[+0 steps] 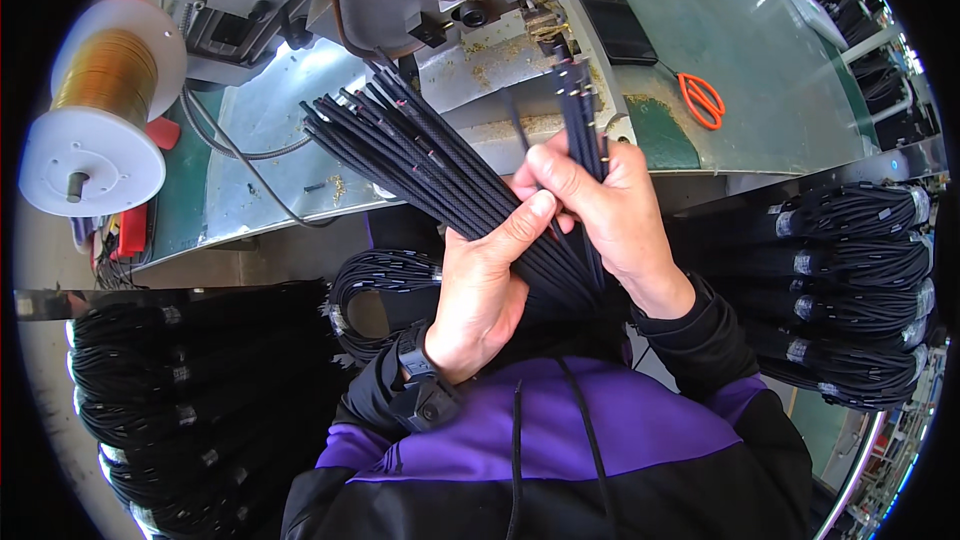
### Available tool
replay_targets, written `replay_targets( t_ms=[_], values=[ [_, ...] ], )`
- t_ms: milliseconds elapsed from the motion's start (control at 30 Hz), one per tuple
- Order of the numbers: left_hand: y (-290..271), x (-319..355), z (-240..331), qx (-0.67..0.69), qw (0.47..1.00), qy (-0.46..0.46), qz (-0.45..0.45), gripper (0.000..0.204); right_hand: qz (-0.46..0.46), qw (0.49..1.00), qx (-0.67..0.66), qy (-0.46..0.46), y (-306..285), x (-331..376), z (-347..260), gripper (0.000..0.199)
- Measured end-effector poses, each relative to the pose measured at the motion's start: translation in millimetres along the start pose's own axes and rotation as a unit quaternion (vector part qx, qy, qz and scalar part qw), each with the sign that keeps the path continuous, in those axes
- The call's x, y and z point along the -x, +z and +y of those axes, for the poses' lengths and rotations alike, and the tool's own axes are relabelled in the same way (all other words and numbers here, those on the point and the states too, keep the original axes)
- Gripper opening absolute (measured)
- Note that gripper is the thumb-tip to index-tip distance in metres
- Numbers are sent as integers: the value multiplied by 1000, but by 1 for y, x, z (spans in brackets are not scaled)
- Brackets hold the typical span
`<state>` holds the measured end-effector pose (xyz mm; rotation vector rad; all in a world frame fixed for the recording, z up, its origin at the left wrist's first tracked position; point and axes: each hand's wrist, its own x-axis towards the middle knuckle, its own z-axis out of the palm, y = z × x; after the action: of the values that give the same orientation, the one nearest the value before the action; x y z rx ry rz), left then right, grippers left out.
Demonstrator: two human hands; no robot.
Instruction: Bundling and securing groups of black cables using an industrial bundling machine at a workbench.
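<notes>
My left hand (478, 290) is wrapped round a thick bundle of black woven cords (430, 145), thumb on top, with the cut ends fanning up and to the left toward the machine. My right hand (628, 225) grips a smaller bunch of black cords (578, 110) whose ends point upward. Small light and reddish marks show near many cord ends. Both thumbs nearly meet between the two bunches, and a single blurred cord (516, 118) stands up there. Lower down, the cords run together toward my lap, where their far ends are hidden.
A grey metal machine (385, 0) stands ahead on the green-edged table (760, 90), with brass-coloured scraps around it. At left is a large spool of golden wire (108, 75). Orange-handled scissors (702, 102) and a dark flat device (617, 25) lie right. Cord hanks hang left (190, 380) and right (860, 285).
</notes>
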<state>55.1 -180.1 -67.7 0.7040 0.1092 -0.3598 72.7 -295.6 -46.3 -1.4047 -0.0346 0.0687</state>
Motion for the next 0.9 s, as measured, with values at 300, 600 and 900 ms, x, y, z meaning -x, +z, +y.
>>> replay_targets(
  t_ms=[300,600,900],
  values=[
    [4,-2,19,57,995,64,58,12,107,990,-95,-20,0,-31,-18,24],
    [8,-1,22,85,992,78,45,11,93,981,-169,25,3,-49,-14,23],
    [6,1,-4,25,999,3,20,12,27,999,4,32,6,-11,-15,25]
  ],
)
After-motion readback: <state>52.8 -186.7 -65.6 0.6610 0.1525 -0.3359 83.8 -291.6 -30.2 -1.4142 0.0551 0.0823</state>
